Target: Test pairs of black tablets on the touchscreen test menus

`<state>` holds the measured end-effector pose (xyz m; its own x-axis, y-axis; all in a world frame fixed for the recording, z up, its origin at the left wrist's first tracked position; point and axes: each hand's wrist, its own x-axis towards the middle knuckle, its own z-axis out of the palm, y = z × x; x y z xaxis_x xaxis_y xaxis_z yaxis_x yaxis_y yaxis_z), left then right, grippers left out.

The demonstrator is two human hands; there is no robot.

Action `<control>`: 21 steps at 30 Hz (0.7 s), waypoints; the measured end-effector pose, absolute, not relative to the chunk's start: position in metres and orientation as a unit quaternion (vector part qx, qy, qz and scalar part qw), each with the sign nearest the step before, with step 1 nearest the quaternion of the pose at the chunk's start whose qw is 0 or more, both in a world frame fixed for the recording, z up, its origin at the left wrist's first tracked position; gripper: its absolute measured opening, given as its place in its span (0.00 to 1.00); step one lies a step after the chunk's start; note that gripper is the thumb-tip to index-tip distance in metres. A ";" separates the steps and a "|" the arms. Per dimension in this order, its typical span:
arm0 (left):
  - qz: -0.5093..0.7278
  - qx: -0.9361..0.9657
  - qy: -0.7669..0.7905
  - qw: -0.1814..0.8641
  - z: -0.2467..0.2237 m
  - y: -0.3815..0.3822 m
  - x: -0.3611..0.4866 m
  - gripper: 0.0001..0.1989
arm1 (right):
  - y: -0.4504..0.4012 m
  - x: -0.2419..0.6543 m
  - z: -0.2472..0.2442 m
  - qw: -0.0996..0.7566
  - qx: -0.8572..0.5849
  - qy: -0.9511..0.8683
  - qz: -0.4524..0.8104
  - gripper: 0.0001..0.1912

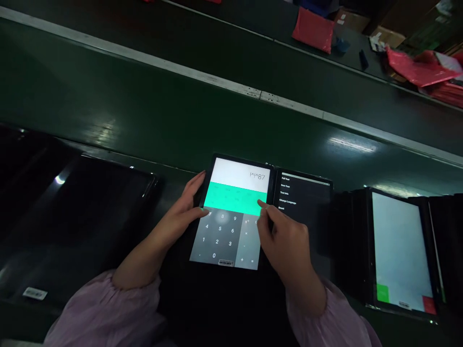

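A tablet (219, 241) lies before me, its lit screen showing a calculator with white number keys and a bright green band. Dark characters stand upside down at the top of the display. My left hand (181, 209) grips the tablet's left edge, thumb over the front near the 7 key and fingers behind. Over the right side of the screen is my right hand (285, 238). Its index fingertip is at the green band, and the other fingers are curled in with nothing visible in them. Just right of it, partly behind my right hand, lies a second tablet (307, 188) with a dark text menu.
A tablet with a pale screen (400, 241) and green and red corner squares stands at right, beside more dark devices. Large black panels (72, 217) lie at left. A metal rail (202, 74) crosses the green bench. Red bags (313, 30) lie beyond.
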<state>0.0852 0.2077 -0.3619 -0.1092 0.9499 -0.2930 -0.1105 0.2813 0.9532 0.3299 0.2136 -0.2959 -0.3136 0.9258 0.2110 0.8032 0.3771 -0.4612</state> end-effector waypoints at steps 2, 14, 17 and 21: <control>0.472 0.359 0.571 0.567 -0.359 0.209 0.085 0.37 | 0.213 0.325 -0.300 0.208 -0.519 -0.817 0.144 0.20; 0.503 0.310 0.585 0.555 -0.355 0.209 0.094 0.32 | 0.213 0.323 -0.303 0.197 -0.507 -0.828 0.136 0.18; 0.525 0.270 0.608 0.531 -0.348 0.210 0.102 0.29 | 0.213 0.328 -0.301 0.215 -0.496 -0.828 0.149 0.19; 0.546 0.239 0.620 0.511 -0.342 0.211 0.109 0.25 | 0.217 0.365 -0.295 0.264 -0.560 -0.776 0.122 0.20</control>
